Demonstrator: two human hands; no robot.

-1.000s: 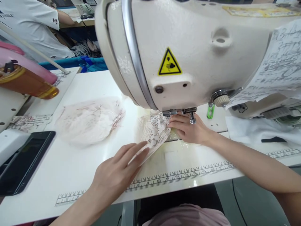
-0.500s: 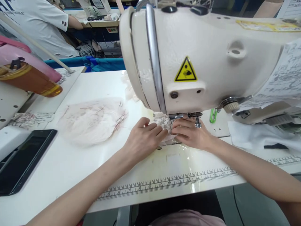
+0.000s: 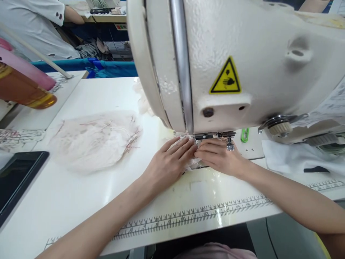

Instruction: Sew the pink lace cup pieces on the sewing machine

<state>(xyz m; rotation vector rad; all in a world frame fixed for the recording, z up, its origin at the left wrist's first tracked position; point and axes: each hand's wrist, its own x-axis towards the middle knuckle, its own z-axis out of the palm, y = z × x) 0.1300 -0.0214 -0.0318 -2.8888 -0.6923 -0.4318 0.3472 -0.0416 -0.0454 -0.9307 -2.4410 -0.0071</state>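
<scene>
A cream sewing machine (image 3: 237, 54) fills the top right of the view. Under its presser foot (image 3: 205, 136) lies a small piece of white lace (image 3: 192, 163), mostly covered by my hands. My left hand (image 3: 168, 163) lies flat on the lace, fingers stretched toward the foot. My right hand (image 3: 218, 156) rests beside it, fingers flat and pressing the lace just below the foot. The fingertips of both hands almost meet.
A pile of pale pink lace pieces (image 3: 94, 138) lies to the left on the white table (image 3: 81, 201). A dark phone (image 3: 16, 180) sits at the left edge. A ruler strip (image 3: 194, 214) runs along the front. Another person in white (image 3: 32, 25) stands behind.
My left hand came up from the lace's lower corner to the presser foot and now lies flat. The lace is folded together under both hands. The view moved closer to the machine.
</scene>
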